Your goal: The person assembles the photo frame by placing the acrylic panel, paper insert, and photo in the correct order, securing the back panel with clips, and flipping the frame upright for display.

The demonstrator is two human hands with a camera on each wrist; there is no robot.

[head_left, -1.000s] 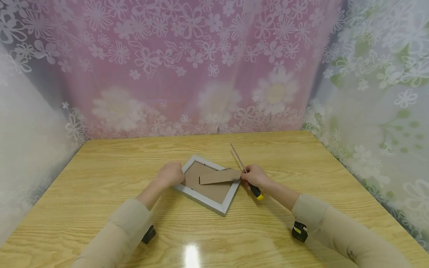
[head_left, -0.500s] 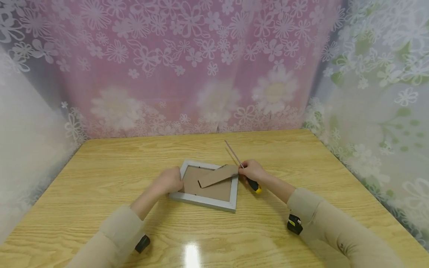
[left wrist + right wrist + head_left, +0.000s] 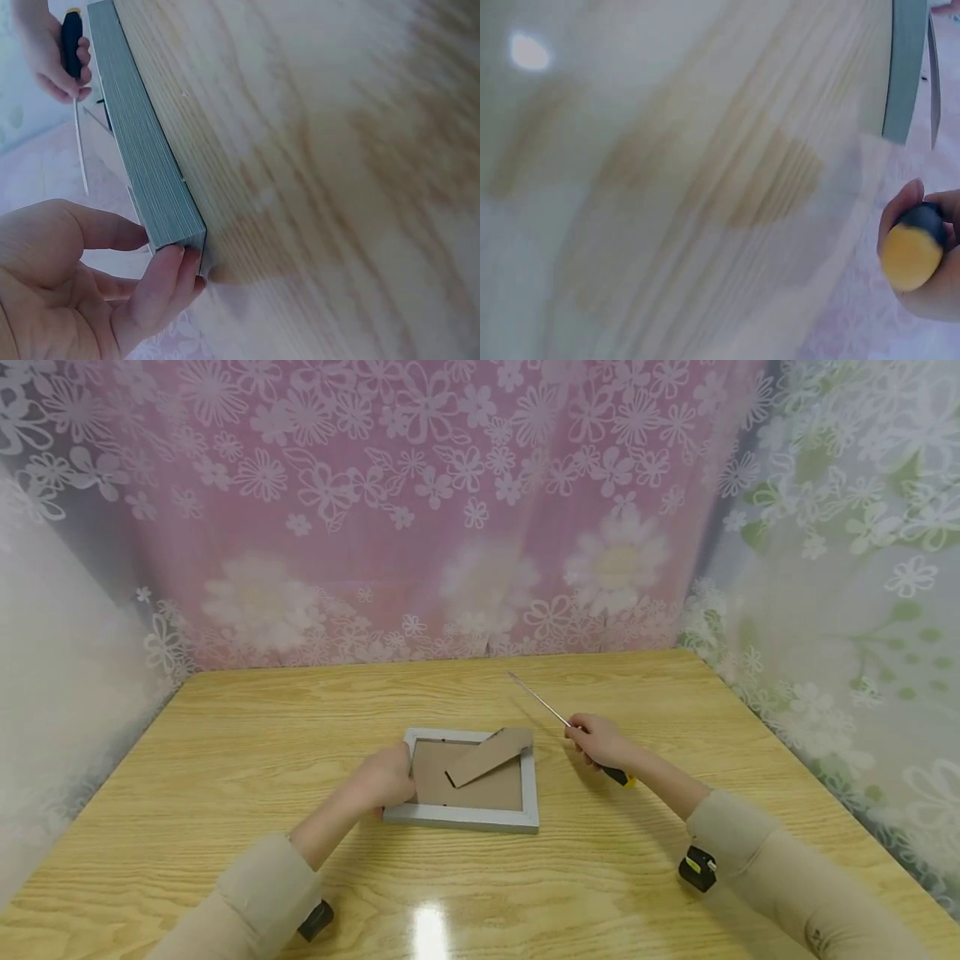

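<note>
A silver picture frame [image 3: 480, 817] lies face down on the wooden table, its brown backing board [image 3: 431, 768] and slanting stand flap [image 3: 491, 758] facing up. My left hand [image 3: 386, 774] grips the frame's left side; in the left wrist view its thumb and fingers [image 3: 161, 281] pinch the frame's end corner. To the right of the frame, apart from it, my right hand [image 3: 600, 742] holds a screwdriver [image 3: 542, 700]. The shaft points away to the back left. The black and yellow handle [image 3: 913, 255] pokes out of the fist in the right wrist view.
The wood-grain table [image 3: 262, 718] stretches around the frame on all sides. A pink floral curtain [image 3: 420, 527] hangs behind its back edge, with pale floral sheets [image 3: 847, 568] at the sides. Black wrist cameras [image 3: 697, 868] hang below both sleeves.
The frame has turned until its near edge lies almost level across the view. My right hand has let go of the stand flap's end and moved right with the screwdriver.
</note>
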